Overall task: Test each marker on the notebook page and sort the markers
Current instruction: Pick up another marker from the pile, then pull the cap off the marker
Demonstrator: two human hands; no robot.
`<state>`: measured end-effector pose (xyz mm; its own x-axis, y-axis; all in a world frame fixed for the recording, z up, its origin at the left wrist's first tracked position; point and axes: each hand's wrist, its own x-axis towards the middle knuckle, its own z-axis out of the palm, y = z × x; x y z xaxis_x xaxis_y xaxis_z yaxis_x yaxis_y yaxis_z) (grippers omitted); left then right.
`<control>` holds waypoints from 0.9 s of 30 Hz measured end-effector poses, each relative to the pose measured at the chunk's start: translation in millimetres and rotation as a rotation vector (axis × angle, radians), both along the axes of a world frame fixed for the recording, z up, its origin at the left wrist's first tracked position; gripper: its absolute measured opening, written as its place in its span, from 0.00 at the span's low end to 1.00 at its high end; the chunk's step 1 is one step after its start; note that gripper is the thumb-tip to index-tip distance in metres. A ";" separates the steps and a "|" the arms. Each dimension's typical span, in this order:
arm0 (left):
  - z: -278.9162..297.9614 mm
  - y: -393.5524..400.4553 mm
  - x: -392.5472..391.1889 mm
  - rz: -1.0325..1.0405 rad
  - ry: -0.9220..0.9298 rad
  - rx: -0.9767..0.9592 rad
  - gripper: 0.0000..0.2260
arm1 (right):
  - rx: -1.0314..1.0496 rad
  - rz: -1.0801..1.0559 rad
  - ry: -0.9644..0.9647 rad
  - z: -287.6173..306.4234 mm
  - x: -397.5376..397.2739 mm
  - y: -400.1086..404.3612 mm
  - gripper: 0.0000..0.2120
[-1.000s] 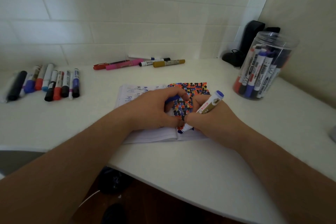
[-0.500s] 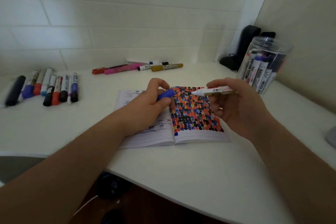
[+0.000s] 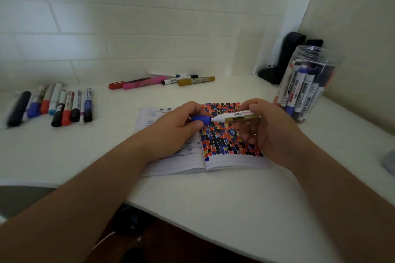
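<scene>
An open notebook (image 3: 230,162) lies in the middle of the white desk, its right page covered with red, blue, black and yellow marks. Above it my right hand (image 3: 269,132) grips a white and gold marker (image 3: 237,116), held level with its tip pointing left. My left hand (image 3: 177,128) pinches the marker's blue cap (image 3: 202,119), whose mouth meets the tip. A row of several markers (image 3: 57,105) lies at the left, and another group of markers (image 3: 162,80) lies by the back wall. A clear jar (image 3: 307,83) at the right holds several more markers.
Two dark objects (image 3: 288,53) stand in the back right corner behind the jar. The desk's front edge (image 3: 192,209) curves below the notebook, with dark floor beneath it. A grey object (image 3: 389,162) sits at the far right edge.
The marker was lifted off the page and turned level. My left hand brought the blue cap up to its tip; half a second ago cap and tip were apart.
</scene>
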<state>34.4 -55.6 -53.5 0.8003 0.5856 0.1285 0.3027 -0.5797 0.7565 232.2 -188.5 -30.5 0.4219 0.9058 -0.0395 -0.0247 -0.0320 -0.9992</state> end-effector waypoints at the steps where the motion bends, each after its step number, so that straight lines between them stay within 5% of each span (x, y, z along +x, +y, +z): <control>1: -0.3 0.0 0.4 0.003 -0.001 -0.003 0.06 | -0.009 0.007 -0.019 -0.6 0.1 0.4 0.11; 3: -1.3 0.0 1.1 0.028 -0.044 -0.018 0.06 | -0.010 0.038 -0.139 -3.5 0.5 -1.0 0.09; 7: -2.7 3.6 2.5 0.135 -0.170 -0.052 0.07 | -0.067 0.040 -0.830 -12.7 7.6 -6.7 0.05; 9: -2.4 3.7 3.8 0.157 -0.177 -0.066 0.06 | -0.065 0.061 -0.974 -14.7 7.9 -6.9 0.06; 27: -8.2 9.7 -0.1 0.124 -0.250 -0.077 0.10 | 0.025 0.088 -0.984 -19.7 -15.9 2.8 0.07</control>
